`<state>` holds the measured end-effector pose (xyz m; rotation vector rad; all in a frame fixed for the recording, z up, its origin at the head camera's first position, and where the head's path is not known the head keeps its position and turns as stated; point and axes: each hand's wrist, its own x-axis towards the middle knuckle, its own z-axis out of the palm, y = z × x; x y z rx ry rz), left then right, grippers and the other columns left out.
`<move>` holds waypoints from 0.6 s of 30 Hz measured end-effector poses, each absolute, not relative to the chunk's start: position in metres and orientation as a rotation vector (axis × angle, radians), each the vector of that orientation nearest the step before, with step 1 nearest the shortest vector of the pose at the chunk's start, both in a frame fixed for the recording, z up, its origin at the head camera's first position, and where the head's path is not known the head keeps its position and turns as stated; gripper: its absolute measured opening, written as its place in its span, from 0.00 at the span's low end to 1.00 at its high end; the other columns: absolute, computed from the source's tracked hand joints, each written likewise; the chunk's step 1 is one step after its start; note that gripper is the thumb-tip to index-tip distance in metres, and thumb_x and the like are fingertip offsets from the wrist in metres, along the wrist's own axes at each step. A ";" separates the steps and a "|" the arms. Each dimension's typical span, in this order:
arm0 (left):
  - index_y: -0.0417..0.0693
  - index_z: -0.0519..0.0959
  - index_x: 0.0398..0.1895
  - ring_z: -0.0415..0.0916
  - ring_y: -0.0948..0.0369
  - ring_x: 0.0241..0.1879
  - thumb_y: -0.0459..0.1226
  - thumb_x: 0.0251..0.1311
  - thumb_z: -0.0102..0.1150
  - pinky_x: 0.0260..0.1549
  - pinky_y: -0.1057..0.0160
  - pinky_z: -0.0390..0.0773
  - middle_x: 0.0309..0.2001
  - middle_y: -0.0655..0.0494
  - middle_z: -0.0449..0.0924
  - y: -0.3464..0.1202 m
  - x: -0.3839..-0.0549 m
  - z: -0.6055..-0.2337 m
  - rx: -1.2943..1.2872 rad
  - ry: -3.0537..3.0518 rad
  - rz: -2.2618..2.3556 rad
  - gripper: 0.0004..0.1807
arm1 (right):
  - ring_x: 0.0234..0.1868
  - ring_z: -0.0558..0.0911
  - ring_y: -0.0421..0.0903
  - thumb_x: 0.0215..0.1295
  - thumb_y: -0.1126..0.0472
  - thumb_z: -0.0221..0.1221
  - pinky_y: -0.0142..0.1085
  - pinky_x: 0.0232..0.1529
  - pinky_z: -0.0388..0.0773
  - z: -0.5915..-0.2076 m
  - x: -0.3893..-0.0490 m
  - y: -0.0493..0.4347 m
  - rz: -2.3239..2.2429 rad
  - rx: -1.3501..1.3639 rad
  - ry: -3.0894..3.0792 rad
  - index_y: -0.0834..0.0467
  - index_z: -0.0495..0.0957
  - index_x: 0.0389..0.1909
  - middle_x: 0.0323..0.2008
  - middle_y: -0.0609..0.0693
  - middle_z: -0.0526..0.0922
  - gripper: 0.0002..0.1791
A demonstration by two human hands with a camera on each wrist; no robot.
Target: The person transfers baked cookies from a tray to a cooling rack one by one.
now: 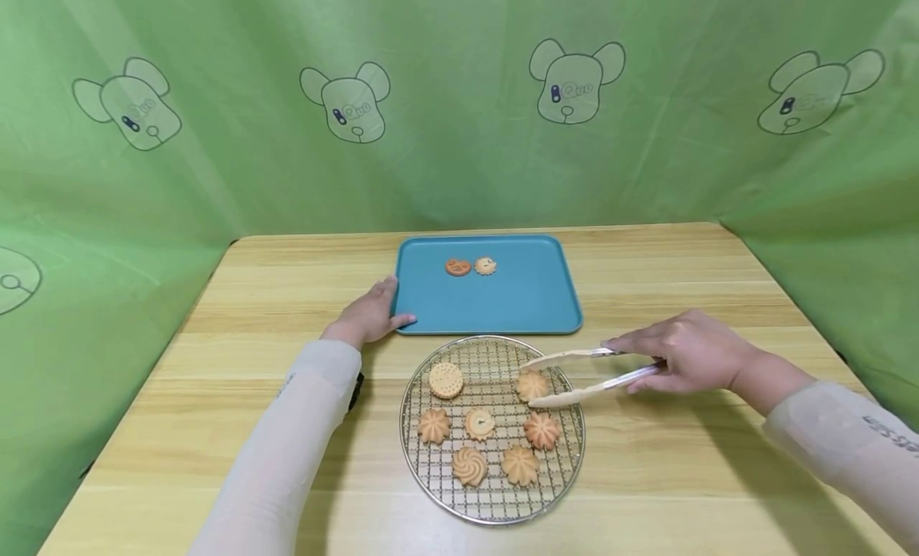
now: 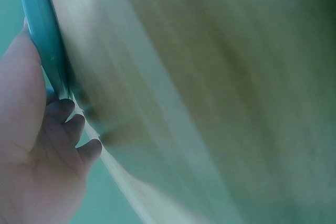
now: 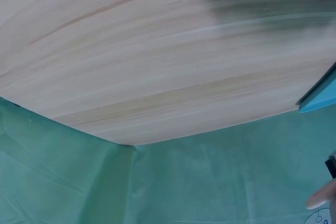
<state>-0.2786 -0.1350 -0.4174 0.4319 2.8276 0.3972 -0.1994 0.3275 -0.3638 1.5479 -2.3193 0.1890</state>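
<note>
My left hand (image 1: pixel 372 311) holds the near left corner of a blue tray (image 1: pixel 502 305), thumb over the rim and the other fingers along its outer side. In the left wrist view, the tray's edge (image 2: pixel 44 30) runs between thumb and fingers. On the tray lie a round brown cookie (image 1: pixel 457 267) and a pale scalloped cookie (image 1: pixel 485 266). My right hand (image 1: pixel 689 352) grips a pair of tongs (image 1: pixel 632 376) with pale tips. The tips stand either side of a flower-shaped cookie (image 1: pixel 532 386) on the round wire rack (image 1: pixel 495 518).
Also on the rack are a round dotted cookie (image 1: pixel 447 380), a swirl cookie (image 1: pixel 470 466), a reddish flower-shaped cookie (image 1: pixel 542 431) and several others. The rack stands just in front of the tray on a wooden table (image 1: pixel 646 476). Green curtains (image 1: pixel 459 173) enclose the back and sides.
</note>
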 end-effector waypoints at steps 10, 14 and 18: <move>0.37 0.37 0.74 0.37 0.49 0.73 0.59 0.65 0.46 0.70 0.55 0.42 0.75 0.44 0.37 -0.136 -0.279 -0.418 0.424 2.825 0.394 0.50 | 0.19 0.67 0.23 0.44 0.38 0.71 0.26 0.15 0.72 -0.365 -0.199 0.328 0.235 1.502 -2.340 0.58 0.81 0.51 0.37 0.51 0.87 0.36; 0.37 0.37 0.74 0.37 0.49 0.73 0.59 0.65 0.46 0.70 0.54 0.43 0.75 0.44 0.37 -0.135 -0.278 -0.417 0.419 2.820 0.400 0.50 | 0.19 0.66 0.23 0.44 0.37 0.70 0.24 0.14 0.68 -0.367 -0.199 0.327 0.240 1.478 -2.350 0.58 0.80 0.52 0.33 0.48 0.86 0.38; 0.37 0.37 0.74 0.36 0.50 0.73 0.59 0.65 0.46 0.70 0.55 0.42 0.75 0.44 0.36 -0.134 -0.278 -0.417 0.417 2.818 0.395 0.50 | 0.18 0.62 0.23 0.45 0.37 0.69 0.22 0.14 0.63 -0.370 -0.198 0.325 0.254 1.451 -2.389 0.58 0.78 0.54 0.27 0.40 0.80 0.39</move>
